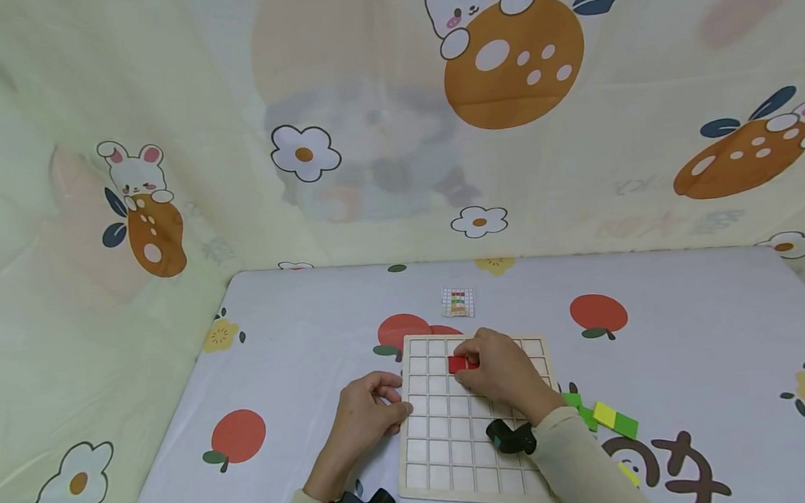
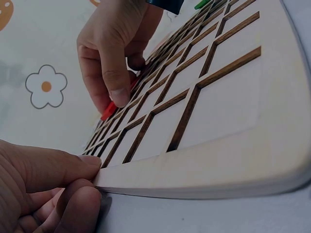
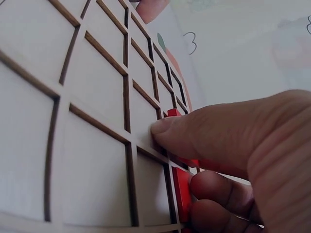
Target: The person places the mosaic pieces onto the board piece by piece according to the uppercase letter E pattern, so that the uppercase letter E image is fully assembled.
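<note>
A wooden grid board (image 1: 439, 430) with rows of square cells lies on the patterned cloth. At its left edge, my left hand (image 1: 366, 410) pinches the rim between thumb and curled fingers, seen closer as the left hand (image 2: 48, 182) in the left wrist view. My right hand (image 1: 505, 373) is over the upper part of the board, with thumb and fingers pinching at a red tile. One red tile (image 1: 456, 364) shows left of these fingers. In the right wrist view, a red tile (image 3: 181, 194) stands beside the fingertips; the pinched one is partly hidden by the thumb.
A small card (image 1: 458, 302) with a coloured grid pattern lies behind the board. Right of the board, green and yellow tiles (image 1: 605, 414) lie by the right forearm, and another yellow tile (image 1: 628, 473) is partly hidden by the sleeve. A printed curtain (image 1: 370, 191) rises behind the table.
</note>
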`<move>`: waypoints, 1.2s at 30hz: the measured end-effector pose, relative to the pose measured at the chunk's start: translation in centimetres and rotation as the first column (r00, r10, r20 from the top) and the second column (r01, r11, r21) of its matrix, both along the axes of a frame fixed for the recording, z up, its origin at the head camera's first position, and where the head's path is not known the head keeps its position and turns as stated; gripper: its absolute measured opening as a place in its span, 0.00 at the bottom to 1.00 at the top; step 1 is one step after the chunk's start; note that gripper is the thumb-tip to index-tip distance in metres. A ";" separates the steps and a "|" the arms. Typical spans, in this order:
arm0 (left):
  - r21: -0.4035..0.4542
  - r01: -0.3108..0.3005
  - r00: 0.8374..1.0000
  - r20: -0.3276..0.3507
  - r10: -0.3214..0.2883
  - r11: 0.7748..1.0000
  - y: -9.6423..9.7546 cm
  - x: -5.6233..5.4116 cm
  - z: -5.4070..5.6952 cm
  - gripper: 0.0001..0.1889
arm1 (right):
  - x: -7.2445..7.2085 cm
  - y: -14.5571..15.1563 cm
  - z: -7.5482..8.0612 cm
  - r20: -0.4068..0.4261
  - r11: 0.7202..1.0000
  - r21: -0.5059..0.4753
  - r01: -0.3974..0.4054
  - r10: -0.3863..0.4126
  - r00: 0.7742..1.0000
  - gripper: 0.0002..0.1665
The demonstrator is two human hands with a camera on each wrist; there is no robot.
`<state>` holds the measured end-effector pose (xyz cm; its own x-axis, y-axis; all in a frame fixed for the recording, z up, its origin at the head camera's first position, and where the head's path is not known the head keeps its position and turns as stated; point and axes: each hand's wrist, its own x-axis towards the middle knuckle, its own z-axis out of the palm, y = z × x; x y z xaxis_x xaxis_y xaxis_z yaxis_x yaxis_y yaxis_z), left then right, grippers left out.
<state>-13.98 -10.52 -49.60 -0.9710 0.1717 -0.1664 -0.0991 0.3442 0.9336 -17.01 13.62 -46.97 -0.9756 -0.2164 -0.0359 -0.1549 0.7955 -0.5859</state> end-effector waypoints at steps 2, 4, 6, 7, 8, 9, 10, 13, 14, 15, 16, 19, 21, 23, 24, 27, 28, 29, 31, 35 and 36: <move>-0.001 0.001 1.000 -0.002 -0.001 1.000 0.0 -0.1 0.0 0.17 | 0.0 0.0 0.0 0.003 1.000 -0.002 0.000 0.000 1.000 0.14; -0.002 0.002 1.000 -0.005 -0.002 1.000 0.0 -0.1 0.0 0.17 | 0.0 0.0 0.0 0.009 1.000 -0.001 0.004 -0.004 1.000 0.14; -0.002 0.002 1.000 -0.004 -0.002 1.000 0.0 -0.1 0.0 0.17 | 0.0 0.0 0.0 0.014 1.000 0.000 0.007 -0.007 1.000 0.15; -0.003 0.002 1.000 -0.004 -0.002 1.000 0.0 -0.1 0.0 0.17 | 0.0 0.0 0.0 0.016 1.000 0.001 0.009 -0.009 1.000 0.15; -0.002 0.001 1.000 -0.003 -0.001 1.000 0.0 -0.1 0.0 0.17 | -0.1 0.0 0.0 0.019 1.000 0.001 0.011 -0.011 1.000 0.15; -0.002 0.000 1.000 -0.002 0.000 1.000 0.1 -0.1 0.0 0.17 | -0.1 0.0 -0.1 0.022 1.000 0.000 0.014 -0.014 1.000 0.15; -0.002 -0.002 1.000 0.001 0.002 1.000 0.1 -0.1 0.0 0.17 | -0.1 0.0 -0.1 0.022 1.000 -0.002 0.014 -0.014 1.000 0.15; -0.004 -0.005 1.000 0.001 0.005 1.000 0.1 -0.1 0.0 0.17 | -0.2 0.0 -0.2 0.019 1.000 -0.008 0.016 -0.016 1.000 0.16; -0.005 -0.006 1.000 0.001 0.006 1.000 0.1 -0.1 0.0 0.17 | -0.2 0.0 -0.3 0.017 1.000 -0.011 0.017 -0.017 1.000 0.16; -0.006 -0.007 1.000 0.001 0.007 1.000 0.1 -0.1 -0.1 0.17 | -0.2 0.0 -0.4 0.017 1.000 -0.012 0.017 -0.017 1.000 0.16; -0.007 -0.007 1.000 0.001 0.007 1.000 0.1 -0.1 -0.1 0.17 | -0.2 0.0 -0.4 0.017 1.000 -0.013 0.018 -0.018 1.000 0.16; -0.010 -0.009 1.000 0.004 0.009 1.000 0.2 0.0 -0.1 0.17 | -0.1 0.1 -0.5 0.018 1.000 -0.014 0.022 -0.021 1.000 0.17; -0.011 -0.009 1.000 0.003 0.009 1.000 0.2 0.0 -0.1 0.17 | -0.1 0.1 -0.4 0.019 1.000 -0.012 0.023 -0.023 1.000 0.17; -0.010 -0.008 1.000 0.002 0.008 1.000 0.2 0.0 -0.1 0.17 | 0.0 0.1 -0.4 0.019 1.000 -0.013 0.026 -0.026 0.999 0.17; -0.009 -0.007 1.000 0.001 0.007 1.000 0.2 0.0 -0.1 0.17 | 0.0 0.1 -0.4 0.019 1.000 -0.014 0.028 -0.028 0.999 0.17; -0.009 -0.006 1.000 -0.001 0.006 1.000 0.2 0.0 -0.1 0.17 | 0.1 0.1 -0.4 0.025 0.999 -0.017 0.034 -0.034 0.999 0.17; -0.009 -0.006 1.000 0.000 0.006 1.000 0.2 0.0 -0.1 0.17 | 0.0 0.1 -0.4 0.026 0.999 -0.018 0.036 -0.035 0.999 0.17; -0.009 -0.007 1.000 0.000 0.007 1.000 0.2 0.0 -0.1 0.17 | 0.1 0.1 -0.4 0.027 0.999 -0.018 0.037 -0.037 0.999 0.17; -0.011 -0.008 1.000 0.001 0.008 1.000 0.2 0.0 -0.1 0.17 | 0.1 0.1 -0.4 0.024 0.999 -0.017 0.039 -0.038 0.999 0.18; -0.012 -0.009 1.000 -0.001 0.009 1.000 0.1 0.0 -0.1 0.17 | 0.8 0.3 -0.2 -0.011 0.999 -0.024 0.034 -0.034 0.999 0.21; -0.013 -0.010 1.000 -0.003 0.010 1.000 0.1 0.0 0.0 0.17 | 1.1 0.4 -0.2 -0.023 0.999 -0.029 0.036 -0.037 0.999 0.22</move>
